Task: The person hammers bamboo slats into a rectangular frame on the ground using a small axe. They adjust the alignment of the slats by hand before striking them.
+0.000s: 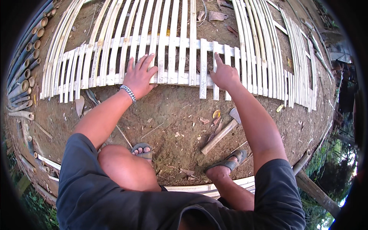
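Observation:
A panel of pale split-bamboo slats [173, 57] lies on the ground in front of me, its long strips crossing two horizontal rails. On the near rail, left of centre, my left hand [138, 78] rests palm down with its fingers spread over the slats. My right hand [225, 74] is closed on a short bamboo slat [216, 94], its index finger stretched along the strip and its thumb at the left edge. The curled fingers are partly hidden. Beside that strip lies another short slat [203, 69], its lower end sticking out past the near rail.
A hatchet [222, 135] with a wooden handle lies on the soil between my feet. Bamboo poles [25, 84] are stacked at the far left. More slats [299, 76] extend to the right. Near my body lie long bamboo strips [191, 188]. Dry leaves and chips litter the ground.

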